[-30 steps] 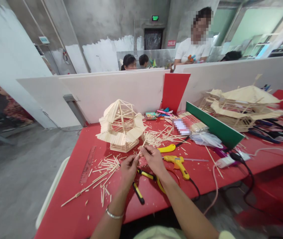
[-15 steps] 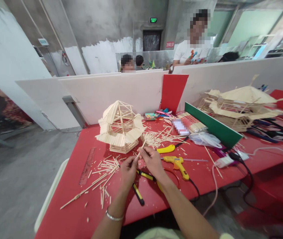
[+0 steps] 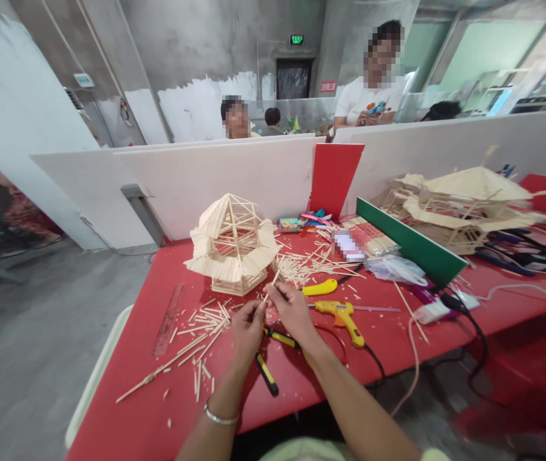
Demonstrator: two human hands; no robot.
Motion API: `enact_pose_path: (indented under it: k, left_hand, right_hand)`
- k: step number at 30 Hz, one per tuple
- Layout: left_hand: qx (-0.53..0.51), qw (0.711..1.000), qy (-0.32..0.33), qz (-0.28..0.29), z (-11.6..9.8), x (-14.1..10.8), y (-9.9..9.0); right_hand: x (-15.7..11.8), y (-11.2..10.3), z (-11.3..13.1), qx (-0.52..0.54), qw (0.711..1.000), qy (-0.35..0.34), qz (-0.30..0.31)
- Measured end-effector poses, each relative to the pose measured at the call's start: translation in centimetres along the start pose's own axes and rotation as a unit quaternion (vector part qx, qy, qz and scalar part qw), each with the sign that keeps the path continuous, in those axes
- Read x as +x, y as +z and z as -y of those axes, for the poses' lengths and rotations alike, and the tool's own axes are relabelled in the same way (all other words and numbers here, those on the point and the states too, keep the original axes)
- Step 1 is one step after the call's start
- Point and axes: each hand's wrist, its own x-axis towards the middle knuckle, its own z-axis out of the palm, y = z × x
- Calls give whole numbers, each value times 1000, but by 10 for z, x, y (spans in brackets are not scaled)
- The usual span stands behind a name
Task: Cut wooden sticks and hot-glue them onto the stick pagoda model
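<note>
Between my two hands is a short thin wooden stick point(image 3: 276, 278), tilted with its upper end pointing up and away. My left hand point(image 3: 248, 325) pinches its lower end, and my right hand point(image 3: 292, 312) pinches it a little higher up. Just beyond them stands a pavilion model point(image 3: 232, 246) built of wooden sticks, its roof partly covered and partly bare frame. Under my hands lies a yellow-and-black plier-like tool point(image 3: 267, 374), partly hidden by them. Loose wooden sticks point(image 3: 210, 323) are scattered left of my left hand.
Right of my hands lie a yellow glue gun point(image 3: 342, 315) with a cord and a yellow-handled knife point(image 3: 321, 287). A clear ruler point(image 3: 168, 320) is at the left. A green board point(image 3: 407, 240) stands before a second stick model point(image 3: 469, 208). White panels point(image 3: 215, 173) close off the back.
My hands and the stick have barely moved. Behind the panels, one seated person's head has shifted left, and the standing person has lowered the colourful object in their hands.
</note>
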Motion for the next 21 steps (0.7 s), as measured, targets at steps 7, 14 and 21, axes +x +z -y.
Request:
enact_pose_path:
  k: [7, 14, 21]
  left_hand:
    - [-16, 1000, 8, 4, -4, -2, 1]
    - [-22, 1000, 18, -4, -3, 0, 2]
    - [0, 1000, 19, 2, -10, 0, 2]
  right_hand:
    - [1, -2, 1, -24, 1000, -11, -7]
    - [3, -3, 8, -37, 998, -43, -8]
    - [15, -24, 24, -24, 997, -62, -45]
